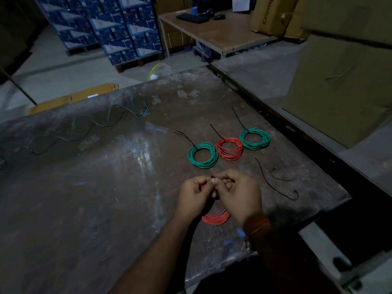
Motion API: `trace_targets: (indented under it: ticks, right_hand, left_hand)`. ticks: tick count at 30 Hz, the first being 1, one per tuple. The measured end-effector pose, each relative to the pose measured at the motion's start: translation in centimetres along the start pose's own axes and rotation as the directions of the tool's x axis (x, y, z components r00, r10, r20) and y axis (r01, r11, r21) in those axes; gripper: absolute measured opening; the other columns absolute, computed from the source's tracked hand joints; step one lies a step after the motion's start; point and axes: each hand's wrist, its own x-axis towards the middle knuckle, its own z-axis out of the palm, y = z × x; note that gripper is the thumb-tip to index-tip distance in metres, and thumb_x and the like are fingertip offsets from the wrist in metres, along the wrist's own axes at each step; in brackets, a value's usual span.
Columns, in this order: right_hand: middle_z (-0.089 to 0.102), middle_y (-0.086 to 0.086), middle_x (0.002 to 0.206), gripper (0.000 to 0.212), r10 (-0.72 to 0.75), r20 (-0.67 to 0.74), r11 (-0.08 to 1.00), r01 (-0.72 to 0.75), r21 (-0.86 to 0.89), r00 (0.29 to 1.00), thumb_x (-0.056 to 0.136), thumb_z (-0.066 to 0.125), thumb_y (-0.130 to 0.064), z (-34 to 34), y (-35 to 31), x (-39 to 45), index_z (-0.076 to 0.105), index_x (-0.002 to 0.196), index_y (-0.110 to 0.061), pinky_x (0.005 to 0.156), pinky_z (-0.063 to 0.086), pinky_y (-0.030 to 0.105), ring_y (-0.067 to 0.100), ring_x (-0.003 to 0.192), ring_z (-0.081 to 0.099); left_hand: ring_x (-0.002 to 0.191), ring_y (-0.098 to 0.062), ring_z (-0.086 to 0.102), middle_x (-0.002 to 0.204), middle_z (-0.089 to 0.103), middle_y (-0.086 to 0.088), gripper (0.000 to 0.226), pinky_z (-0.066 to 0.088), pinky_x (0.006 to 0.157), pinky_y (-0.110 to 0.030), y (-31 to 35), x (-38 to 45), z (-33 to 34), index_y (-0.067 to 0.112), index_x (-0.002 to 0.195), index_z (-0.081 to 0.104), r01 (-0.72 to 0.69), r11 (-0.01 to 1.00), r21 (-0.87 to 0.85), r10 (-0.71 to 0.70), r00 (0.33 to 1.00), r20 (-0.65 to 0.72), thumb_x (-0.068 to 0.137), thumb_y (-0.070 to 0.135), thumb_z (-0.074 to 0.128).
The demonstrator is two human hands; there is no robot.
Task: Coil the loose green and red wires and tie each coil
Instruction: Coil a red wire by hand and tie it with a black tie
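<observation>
Lower centre of the frame: the left hand (194, 195) and right hand (240, 194) meet fingertip to fingertip above the worn table (95, 198), both curled and pinching a dark tie (212, 177) at the top of a red coil (216, 218), whose lower arc shows beneath the wrists. Just above the hands, right of centre, three tied coils lie in a row: a green coil (203, 155), a second red coil (230, 148) touching it, and a second green coil (255, 138). A loose green wire (91, 124) snakes across the upper left of the table, and two spare black ties (275, 183) lie at the right edge.
</observation>
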Motion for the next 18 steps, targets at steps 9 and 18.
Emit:
trace_targets:
  ticks: [9, 18]
  right_hand:
    - [0.071, -0.012, 0.063, 0.014, 0.065, -0.011, 0.987, -0.063, 0.149, 0.998, 0.082, 0.062, -0.041, 0.4, -0.2, -0.8, 0.070, 0.083, -0.029, 0.063, 0.060, 0.044, 0.008, 0.059, 0.070]
    - [0.068, -0.009, 0.062, 0.020, 0.035, -0.020, 0.998, -0.036, -0.059, 0.999, 0.087, 0.072, -0.024, 0.1, -0.5, 0.0, 0.064, 0.069, -0.026, 0.061, 0.055, 0.026, 0.004, 0.061, 0.066]
  left_hand:
    - [0.049, -0.013, 0.043, 0.057, 0.055, -0.005, 0.029, 0.030, 0.050, -0.024, -0.3, -0.1, -0.1, 0.000, 0.076, 0.063, 0.009, 0.992, -0.124, -0.010, 1.000, -0.006, 0.100, 0.016, 0.057]
    - [0.063, -0.011, 0.050, 0.064, 0.058, -0.004, 0.025, 0.038, 0.058, -0.031, -1.1, -0.1, 0.1, 0.012, 0.078, 0.066, -0.141, 0.975, 0.172, 0.146, 0.989, -0.018, 0.097, 0.024, 0.055]
